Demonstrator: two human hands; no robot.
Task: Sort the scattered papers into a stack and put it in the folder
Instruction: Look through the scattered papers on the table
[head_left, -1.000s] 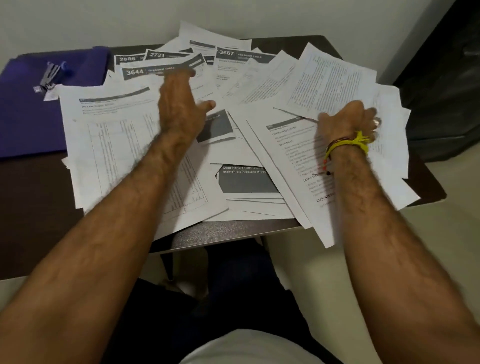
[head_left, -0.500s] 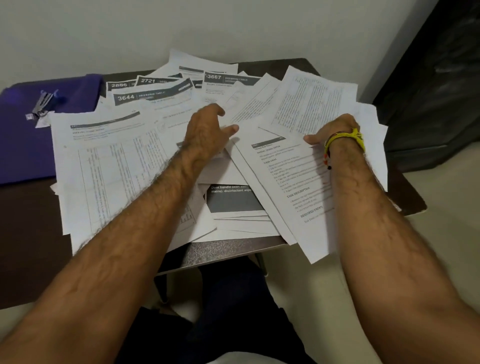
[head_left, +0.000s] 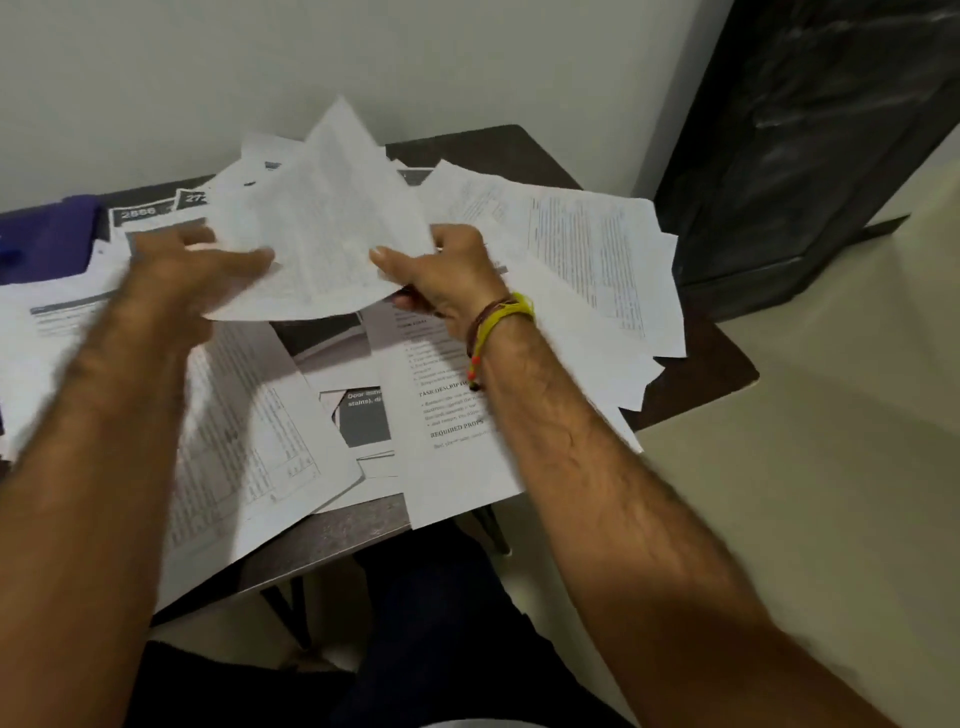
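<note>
Several printed papers (head_left: 597, 249) lie scattered over a small dark table (head_left: 706, 364). One sheet (head_left: 322, 234) is lifted above the pile, bent upward at its far corner. My right hand (head_left: 441, 275), with a yellow wristband, pinches its right edge between thumb and fingers. My left hand (head_left: 176, 270) is blurred at the sheet's left edge, with the thumb lying on top of the paper. The purple folder (head_left: 47, 239) lies at the far left of the table, partly covered by papers.
A pale wall runs behind the table. A dark cabinet (head_left: 810, 145) stands at the right on the light floor (head_left: 810, 467). Some sheets overhang the table's near edge above my dark trousers (head_left: 431, 623).
Both hands have come together from the pile and raised one sheet off it. The view has tilted toward the right.
</note>
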